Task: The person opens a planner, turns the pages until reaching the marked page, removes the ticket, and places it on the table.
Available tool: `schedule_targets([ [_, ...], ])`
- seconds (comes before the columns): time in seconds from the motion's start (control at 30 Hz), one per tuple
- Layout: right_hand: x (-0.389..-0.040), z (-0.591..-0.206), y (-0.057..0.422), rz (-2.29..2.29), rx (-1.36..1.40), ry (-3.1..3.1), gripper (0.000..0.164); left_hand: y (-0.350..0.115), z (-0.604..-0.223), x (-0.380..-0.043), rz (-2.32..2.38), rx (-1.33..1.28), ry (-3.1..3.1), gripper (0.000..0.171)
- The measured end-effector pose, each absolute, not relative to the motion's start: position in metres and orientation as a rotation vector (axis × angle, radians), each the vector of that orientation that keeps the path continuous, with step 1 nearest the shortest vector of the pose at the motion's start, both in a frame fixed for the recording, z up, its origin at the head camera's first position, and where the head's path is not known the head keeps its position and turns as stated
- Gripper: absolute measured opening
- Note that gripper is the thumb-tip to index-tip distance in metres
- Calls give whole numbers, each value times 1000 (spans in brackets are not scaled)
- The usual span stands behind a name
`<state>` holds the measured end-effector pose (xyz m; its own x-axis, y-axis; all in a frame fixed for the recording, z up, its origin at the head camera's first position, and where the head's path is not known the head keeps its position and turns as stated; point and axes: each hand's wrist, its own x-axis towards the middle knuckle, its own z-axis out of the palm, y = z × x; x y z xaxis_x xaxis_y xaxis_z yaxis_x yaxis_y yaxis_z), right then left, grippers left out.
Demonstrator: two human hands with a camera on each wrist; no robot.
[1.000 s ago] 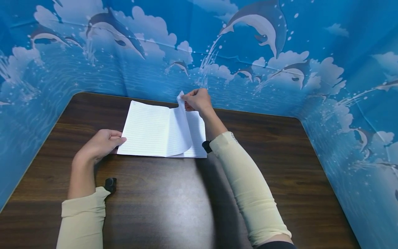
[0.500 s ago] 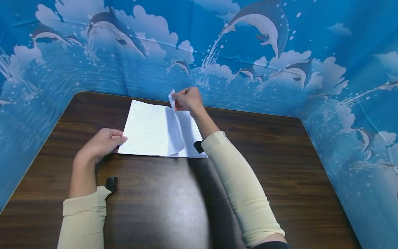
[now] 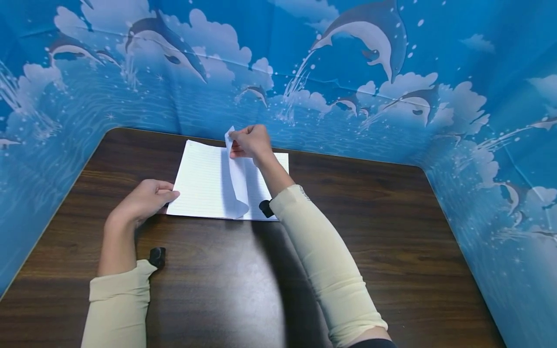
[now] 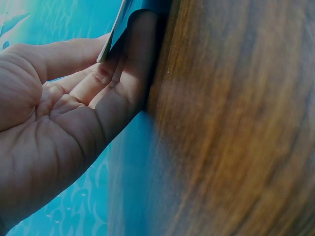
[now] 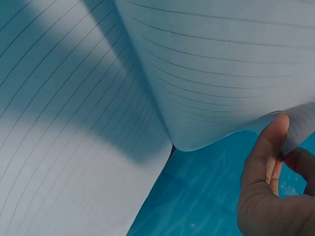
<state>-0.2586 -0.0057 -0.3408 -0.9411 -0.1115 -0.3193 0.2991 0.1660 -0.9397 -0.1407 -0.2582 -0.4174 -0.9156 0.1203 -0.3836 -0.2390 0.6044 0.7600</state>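
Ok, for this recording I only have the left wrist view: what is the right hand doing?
Observer: The right hand pinches a raised page near its far end.
Operator: Are the pages plain?
Observer: No, they are lined, as the right wrist view shows up close.
Operator: And where along the notebook is the left hand?
Observer: In the head view, the left hand holds the left edge of the notebook, closer to the near corner.

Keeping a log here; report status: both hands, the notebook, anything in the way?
Left hand grips notebook by left edge. Right hand pinches lifted page. Notebook open on table. No obstruction seen at the page.
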Motion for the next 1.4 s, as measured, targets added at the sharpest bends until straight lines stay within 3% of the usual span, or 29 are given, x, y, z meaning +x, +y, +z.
schedule_targets([
  [0.5,-253,-349,-36,-1869,184,2050,22,-260,-418,-143,1220,-119,2429,49],
  [0.93,-249,-360,-57,-1888,208,2074,21,-260,-415,-140,1273,-83,2405,40],
  [1.4,-243,-367,-79,-1778,245,2220,26,-261,-418,-141,1310,-105,2383,45],
])
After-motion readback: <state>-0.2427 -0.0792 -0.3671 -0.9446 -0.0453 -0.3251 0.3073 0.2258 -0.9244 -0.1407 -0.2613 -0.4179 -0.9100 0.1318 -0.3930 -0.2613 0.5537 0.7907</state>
